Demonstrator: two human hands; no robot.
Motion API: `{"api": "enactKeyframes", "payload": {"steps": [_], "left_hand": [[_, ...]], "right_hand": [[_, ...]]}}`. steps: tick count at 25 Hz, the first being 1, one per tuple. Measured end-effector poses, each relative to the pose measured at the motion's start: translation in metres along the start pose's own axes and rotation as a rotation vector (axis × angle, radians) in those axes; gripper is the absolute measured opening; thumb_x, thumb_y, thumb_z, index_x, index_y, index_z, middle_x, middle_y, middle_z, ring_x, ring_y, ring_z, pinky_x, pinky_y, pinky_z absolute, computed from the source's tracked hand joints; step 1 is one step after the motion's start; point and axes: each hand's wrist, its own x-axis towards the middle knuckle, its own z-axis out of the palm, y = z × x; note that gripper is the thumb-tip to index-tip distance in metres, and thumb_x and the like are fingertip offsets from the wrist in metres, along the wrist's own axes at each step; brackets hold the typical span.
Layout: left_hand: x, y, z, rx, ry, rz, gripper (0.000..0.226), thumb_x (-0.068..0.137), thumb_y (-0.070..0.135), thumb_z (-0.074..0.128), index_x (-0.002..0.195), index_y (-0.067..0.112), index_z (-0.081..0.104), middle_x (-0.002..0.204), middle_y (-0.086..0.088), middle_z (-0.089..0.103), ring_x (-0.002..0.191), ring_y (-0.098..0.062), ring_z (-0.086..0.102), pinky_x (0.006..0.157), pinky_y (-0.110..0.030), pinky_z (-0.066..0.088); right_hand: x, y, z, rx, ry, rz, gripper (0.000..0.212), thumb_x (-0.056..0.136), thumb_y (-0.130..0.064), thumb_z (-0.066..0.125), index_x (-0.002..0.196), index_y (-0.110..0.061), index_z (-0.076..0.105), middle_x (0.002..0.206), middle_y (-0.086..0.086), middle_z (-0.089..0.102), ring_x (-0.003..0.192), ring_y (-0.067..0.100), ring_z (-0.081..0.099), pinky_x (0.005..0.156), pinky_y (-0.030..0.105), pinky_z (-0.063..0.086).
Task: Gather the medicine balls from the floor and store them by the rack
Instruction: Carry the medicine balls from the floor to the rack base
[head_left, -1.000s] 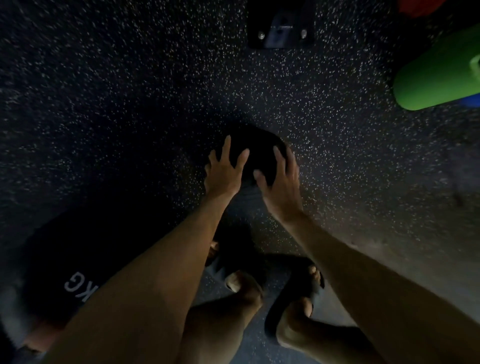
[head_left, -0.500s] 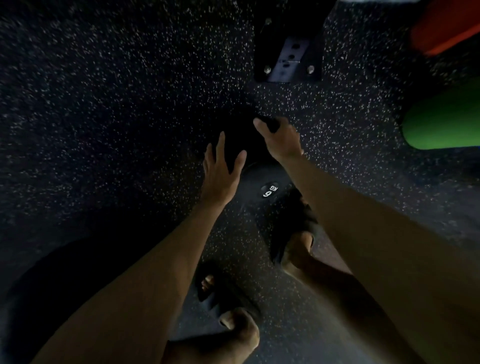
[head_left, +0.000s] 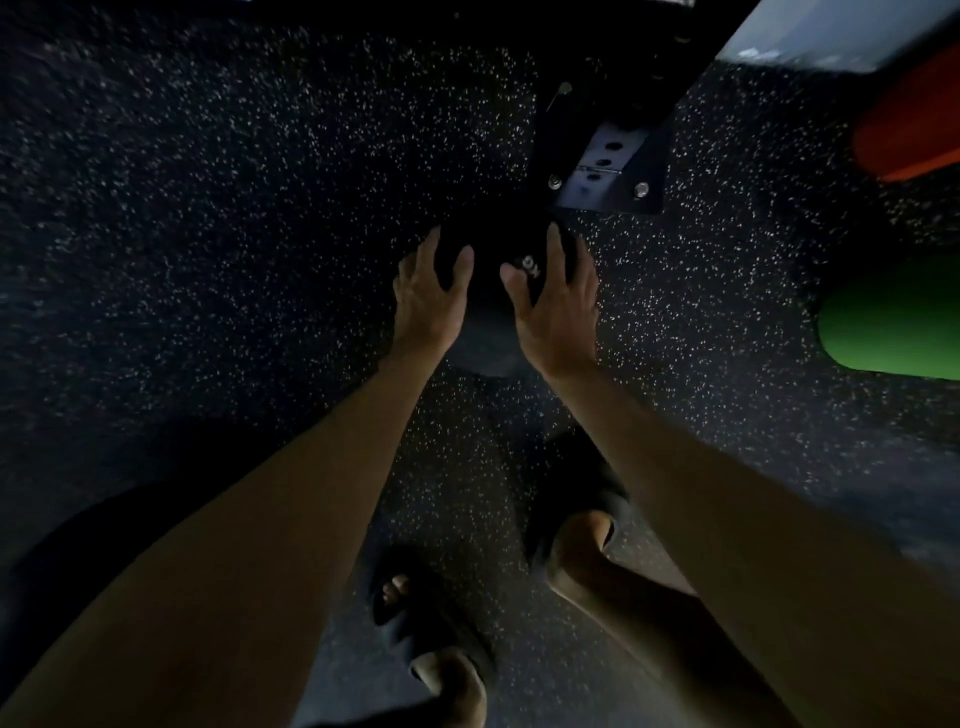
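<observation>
Black medicine ball (head_left: 493, 270) on speckled floor (head_left: 208, 260), just below bolted rack foot (head_left: 608, 171). Left hand (head_left: 428, 301) and right hand (head_left: 558, 306) spread open, pressed against either side of ball, fingers splayed. Green roller (head_left: 893, 322) and orange roller (head_left: 914, 119) at right edge; sandalled feet (head_left: 415, 613) below.

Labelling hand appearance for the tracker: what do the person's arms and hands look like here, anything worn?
Both forearms are bare up to the frame edge, with no sleeves in view. The left hand and right hand have no gloves, and no watch or band shows at the wrists. Rings cannot be ruled out in this dim light. Fingers are slim with short nails.
</observation>
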Motion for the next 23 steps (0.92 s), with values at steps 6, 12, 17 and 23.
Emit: {"api": "enactKeyframes", "payload": {"steps": [6,12,17,23], "left_hand": [[-0.059,-0.020,-0.046,0.093,-0.142,-0.046,0.054,0.102,0.044,0.048,0.146,0.013,0.045,0.141,-0.015,0.056,0.129,-0.031,0.053,0.108,-0.042,0.043],[-0.210,-0.032,-0.152,0.332,-0.288,-0.033,0.034,0.102,0.038,0.046,0.123,0.015,0.061,0.117,-0.011,0.067,0.104,-0.030,0.064,0.088,-0.039,0.052],[-0.327,-0.090,-0.245,0.585,-0.380,-0.027,0.035,0.102,0.035,0.045,0.128,0.015,0.057,0.120,-0.015,0.066,0.107,-0.036,0.063,0.086,-0.040,0.052],[-0.409,-0.188,-0.315,0.631,-0.317,-0.137,0.035,0.102,0.035,0.048,0.125,0.013,0.061,0.119,-0.015,0.067,0.104,-0.035,0.065,0.086,-0.045,0.055]], "right_hand": [[-0.058,-0.033,-0.024,-0.187,-0.066,-0.002,0.060,0.101,-0.045,0.044,0.154,-0.021,0.029,0.161,0.016,0.024,0.147,0.035,0.023,0.116,0.055,0.026],[-0.222,-0.074,-0.039,-0.310,-0.437,-0.012,0.042,0.102,-0.037,0.040,0.134,-0.012,0.051,0.136,0.017,0.054,0.126,0.036,0.051,0.103,0.048,0.045],[-0.359,-0.132,-0.025,-0.385,-0.570,-0.084,0.039,0.106,-0.028,0.038,0.137,-0.006,0.049,0.140,0.018,0.050,0.128,0.038,0.048,0.103,0.045,0.042],[-0.460,-0.165,0.028,-0.387,-0.635,-0.109,0.036,0.104,-0.034,0.039,0.131,-0.013,0.051,0.129,0.017,0.058,0.118,0.035,0.055,0.100,0.047,0.046]]}}
